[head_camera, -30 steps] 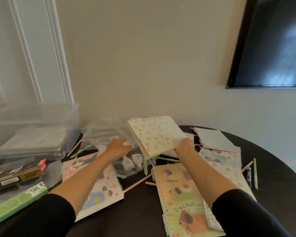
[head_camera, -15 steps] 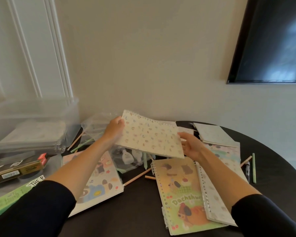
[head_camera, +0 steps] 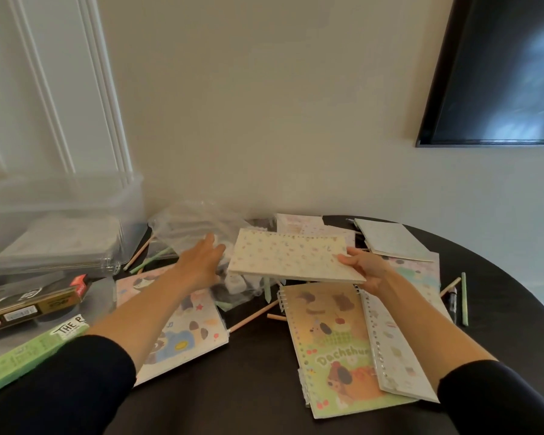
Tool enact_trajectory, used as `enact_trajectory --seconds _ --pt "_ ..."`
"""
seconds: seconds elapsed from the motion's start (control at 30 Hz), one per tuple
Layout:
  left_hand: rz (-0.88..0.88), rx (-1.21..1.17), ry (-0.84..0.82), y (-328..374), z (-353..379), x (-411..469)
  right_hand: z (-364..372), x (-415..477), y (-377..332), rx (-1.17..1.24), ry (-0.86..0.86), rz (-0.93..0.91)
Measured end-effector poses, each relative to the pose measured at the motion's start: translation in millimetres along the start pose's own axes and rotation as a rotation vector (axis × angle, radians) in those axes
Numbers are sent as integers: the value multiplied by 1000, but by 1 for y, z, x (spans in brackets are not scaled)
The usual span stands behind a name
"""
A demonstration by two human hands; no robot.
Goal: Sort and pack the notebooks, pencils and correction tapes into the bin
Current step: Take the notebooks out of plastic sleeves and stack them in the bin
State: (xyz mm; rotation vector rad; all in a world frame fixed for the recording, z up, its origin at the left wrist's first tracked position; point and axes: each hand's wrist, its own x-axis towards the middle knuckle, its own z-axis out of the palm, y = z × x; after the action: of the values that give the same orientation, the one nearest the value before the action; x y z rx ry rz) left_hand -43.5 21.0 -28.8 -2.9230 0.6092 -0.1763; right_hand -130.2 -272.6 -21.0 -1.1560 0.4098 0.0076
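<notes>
My dark round counter meets a cream wall. A black screen hangs at two o'clock, and white panelling stands at ten. A crumpled clear bag lies at twelve. At nine, a black-and-gold box lies just beyond a green box.
</notes>
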Motion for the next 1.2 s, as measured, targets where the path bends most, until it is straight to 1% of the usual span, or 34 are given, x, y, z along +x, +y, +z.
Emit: enact_trajectory --seconds 0.1,0.17,0.27,0.47,0.6,0.77,0.87,0.93,1.07,1.17,1.2 --pt "-43 -61 156 6 3 1 1 -4 -1 -104 -37 59" --pt "-87 -174 227 8 0 1 0 -3 -2 -161 -46 79" --pt "-181 -293 256 9 -10 4 2 -3 -4 -177 -20 78" --pt "-293 -304 268 12 -20 7 11 -8 -17 -169 -28 72" --pt "-194 -193 287 11 -25 8 16 -14 -22 -169 -14 77" --pt "-133 -52 220 19 -31 8 30 -9 -23 29 94 -58" --pt "-90 -14 219 25 -35 9 41 -9 -25 -32 187 -128" --pt "-56 4 261 33 -38 10 50 -11 -24 -73 209 -160" --pt "-1 102 343 50 -44 13 78 -16 -14 -92 150 -160" --pt "-7 157 374 53 -44 15 89 -16 -9 -164 60 -91" --pt "-13 153 368 52 -43 14 88 -14 -7 -217 65 -71"
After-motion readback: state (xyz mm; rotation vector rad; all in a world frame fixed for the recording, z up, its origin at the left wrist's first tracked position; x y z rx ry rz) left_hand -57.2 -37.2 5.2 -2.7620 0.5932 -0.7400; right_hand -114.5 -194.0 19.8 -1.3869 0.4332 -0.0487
